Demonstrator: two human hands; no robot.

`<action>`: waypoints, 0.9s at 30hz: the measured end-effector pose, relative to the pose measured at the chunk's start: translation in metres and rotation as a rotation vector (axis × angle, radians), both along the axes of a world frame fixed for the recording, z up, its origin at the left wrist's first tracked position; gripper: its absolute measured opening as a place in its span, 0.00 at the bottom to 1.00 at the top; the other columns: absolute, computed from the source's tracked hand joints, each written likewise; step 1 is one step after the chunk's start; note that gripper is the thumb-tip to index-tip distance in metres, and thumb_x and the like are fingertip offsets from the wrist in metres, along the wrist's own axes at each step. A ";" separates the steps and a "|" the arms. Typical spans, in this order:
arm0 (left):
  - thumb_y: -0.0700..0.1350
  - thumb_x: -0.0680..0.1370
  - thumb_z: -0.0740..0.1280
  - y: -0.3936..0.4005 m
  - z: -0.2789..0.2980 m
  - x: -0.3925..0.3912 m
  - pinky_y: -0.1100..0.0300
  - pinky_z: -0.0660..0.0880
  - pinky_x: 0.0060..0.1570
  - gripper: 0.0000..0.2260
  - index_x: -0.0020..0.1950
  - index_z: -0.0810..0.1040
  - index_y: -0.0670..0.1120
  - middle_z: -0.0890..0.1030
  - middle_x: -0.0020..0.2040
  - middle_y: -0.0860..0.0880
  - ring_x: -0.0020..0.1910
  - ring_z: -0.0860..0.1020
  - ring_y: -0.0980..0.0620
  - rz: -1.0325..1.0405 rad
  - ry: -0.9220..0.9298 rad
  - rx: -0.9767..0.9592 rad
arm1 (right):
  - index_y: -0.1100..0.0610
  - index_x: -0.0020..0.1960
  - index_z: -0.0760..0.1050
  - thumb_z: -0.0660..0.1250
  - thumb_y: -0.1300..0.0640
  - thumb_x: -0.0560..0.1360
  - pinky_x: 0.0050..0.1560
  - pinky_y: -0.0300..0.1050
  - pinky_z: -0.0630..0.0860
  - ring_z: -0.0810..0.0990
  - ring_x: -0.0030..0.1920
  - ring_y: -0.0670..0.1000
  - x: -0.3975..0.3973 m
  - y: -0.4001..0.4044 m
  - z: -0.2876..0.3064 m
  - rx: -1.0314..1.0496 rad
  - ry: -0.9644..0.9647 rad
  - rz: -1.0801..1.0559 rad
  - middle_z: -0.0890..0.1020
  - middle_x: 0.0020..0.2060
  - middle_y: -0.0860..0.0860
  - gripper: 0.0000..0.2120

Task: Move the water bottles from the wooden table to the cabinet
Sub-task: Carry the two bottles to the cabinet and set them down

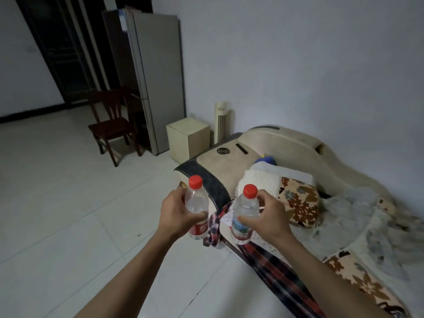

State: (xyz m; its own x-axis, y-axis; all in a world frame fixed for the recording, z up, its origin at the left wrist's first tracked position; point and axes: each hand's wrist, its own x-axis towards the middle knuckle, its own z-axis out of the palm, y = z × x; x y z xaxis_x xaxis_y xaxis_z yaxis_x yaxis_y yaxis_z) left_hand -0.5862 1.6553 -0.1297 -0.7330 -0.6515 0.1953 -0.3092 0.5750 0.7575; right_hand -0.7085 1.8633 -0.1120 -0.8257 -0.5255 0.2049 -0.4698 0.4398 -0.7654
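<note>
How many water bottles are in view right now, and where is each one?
2. The red-labelled bottle is upright in the left hand; the blue-labelled bottle is upright in the right hand. Both are carried in the air. Others may be out of view.

2 clear plastic water bottles, both w/ red caps, both upright & held in the air at lower centre of frame, side by side, not touching.

Left bottle [196, 208]: red label round lower body, neck & cap tilt slightly toward upper left. Looks nearly empty. Sits left of centre, above pale floor tiles.

Right bottle [243, 214]: blue-green label w/ dark band low on body, cap a bit lower in frame than the other's. Near vertical, slight lean right. Sits just right of centre, in front of plaid cloth at bed edge. Water level can't tell.
</note>
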 end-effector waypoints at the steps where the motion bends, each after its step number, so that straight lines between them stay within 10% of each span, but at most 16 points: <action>1: 0.53 0.63 0.81 -0.018 -0.001 -0.007 0.53 0.82 0.48 0.26 0.55 0.74 0.51 0.79 0.51 0.51 0.48 0.78 0.51 -0.015 -0.011 -0.005 | 0.49 0.46 0.74 0.81 0.53 0.60 0.36 0.29 0.73 0.79 0.41 0.41 -0.006 -0.018 0.004 0.000 0.011 -0.005 0.80 0.39 0.43 0.20; 27: 0.47 0.63 0.81 -0.400 -0.002 -0.200 0.53 0.80 0.50 0.26 0.56 0.75 0.48 0.79 0.51 0.50 0.49 0.78 0.50 0.122 -0.044 0.049 | 0.47 0.46 0.75 0.81 0.51 0.59 0.45 0.45 0.82 0.81 0.43 0.43 -0.230 -0.416 -0.026 -0.038 -0.059 0.111 0.81 0.41 0.42 0.21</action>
State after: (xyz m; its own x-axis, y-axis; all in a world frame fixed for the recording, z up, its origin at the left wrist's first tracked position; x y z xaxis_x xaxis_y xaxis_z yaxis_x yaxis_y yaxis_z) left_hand -0.7860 1.2549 -0.1321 -0.6550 -0.7443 0.1301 -0.4082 0.4934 0.7680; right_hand -0.9388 1.4474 -0.1381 -0.7743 -0.6069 0.1791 -0.4675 0.3579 -0.8083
